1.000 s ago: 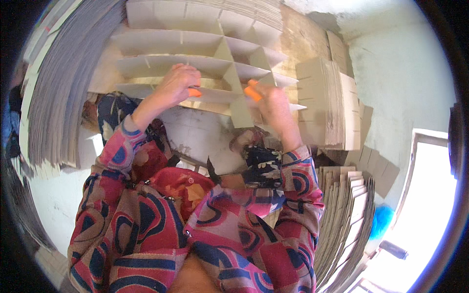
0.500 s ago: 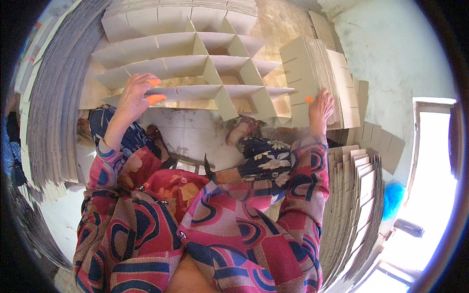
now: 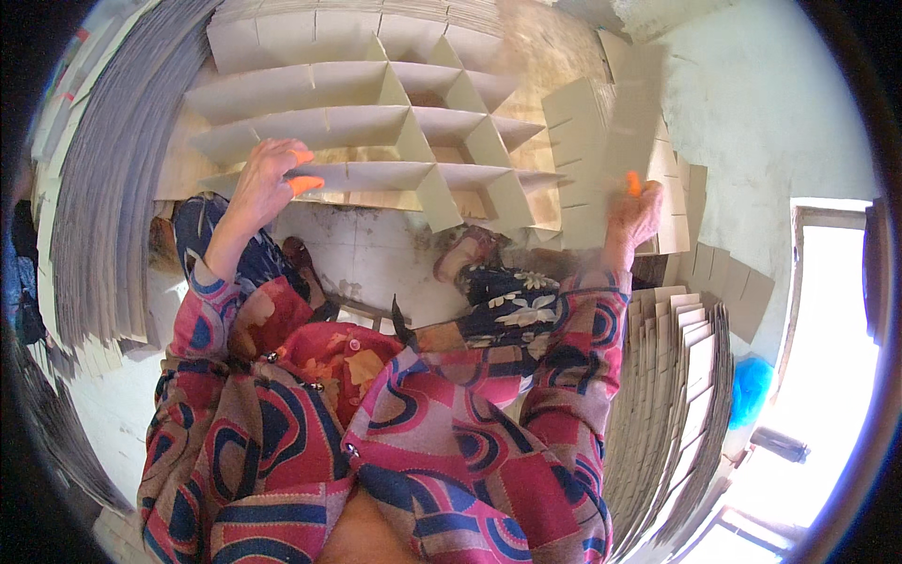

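My right hand, with orange covering on its thumb, grips the lower end of a slotted cardboard strip. That strip stands up off the stack of slotted cardboard strips and is smeared by motion. On the left, my left hand hovers at the near row of a cardboard divider grid. Its thumb and a finger, both with orange tips, are spread apart, and I see nothing held between them. In the grid, long strips run left to right, and two shorter crosspieces slot through them, forming open cells.
Tall piles of cardboard sheets rise at the left. More strips stand stacked at the lower right. Behind the grid lies another cardboard stack. A blue plastic bag sits near the bright doorway, beside a pale wall.
My right hand has raised a cardboard strip off the right stack and shifted slightly right. My left hand has stayed near the grid, moving only a little rightward in view.
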Tool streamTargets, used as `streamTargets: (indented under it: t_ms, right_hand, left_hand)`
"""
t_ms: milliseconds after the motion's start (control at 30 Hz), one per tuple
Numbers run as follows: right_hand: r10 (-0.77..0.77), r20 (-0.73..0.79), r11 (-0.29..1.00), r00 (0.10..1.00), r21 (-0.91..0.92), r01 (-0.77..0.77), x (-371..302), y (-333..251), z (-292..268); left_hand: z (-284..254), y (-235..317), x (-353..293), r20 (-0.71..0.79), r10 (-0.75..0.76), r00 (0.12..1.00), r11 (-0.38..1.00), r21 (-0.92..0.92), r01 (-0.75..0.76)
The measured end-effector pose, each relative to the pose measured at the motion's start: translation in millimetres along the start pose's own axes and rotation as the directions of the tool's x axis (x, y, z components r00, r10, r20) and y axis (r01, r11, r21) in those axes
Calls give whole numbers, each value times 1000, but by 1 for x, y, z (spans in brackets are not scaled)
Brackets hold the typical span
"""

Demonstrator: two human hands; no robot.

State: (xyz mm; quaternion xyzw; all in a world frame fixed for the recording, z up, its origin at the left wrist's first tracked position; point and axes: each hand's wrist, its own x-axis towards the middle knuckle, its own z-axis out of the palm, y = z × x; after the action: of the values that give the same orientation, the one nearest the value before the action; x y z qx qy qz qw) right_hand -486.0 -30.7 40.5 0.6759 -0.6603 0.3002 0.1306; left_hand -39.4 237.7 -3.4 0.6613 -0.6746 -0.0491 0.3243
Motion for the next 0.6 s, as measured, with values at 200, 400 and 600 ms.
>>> streamTargets:
  t_ms: [200, 400, 600]
  right_hand:
    - [-190, -158, 862, 969, 445, 242, -14, -117, -71]
    - [-523, 177, 685, 834, 670, 287, -52, -207, -83]
    - [-685, 236, 546, 689, 793, 271, -79, -250, -71]
  left_hand:
    - [-3, 3, -3, -21, 11, 1000, 997, 82, -9]
    - [4, -10, -9, -29, -35, 999, 996, 86, 38]
    - [8, -6, -5, -104, -26, 994, 1000, -12, 25]
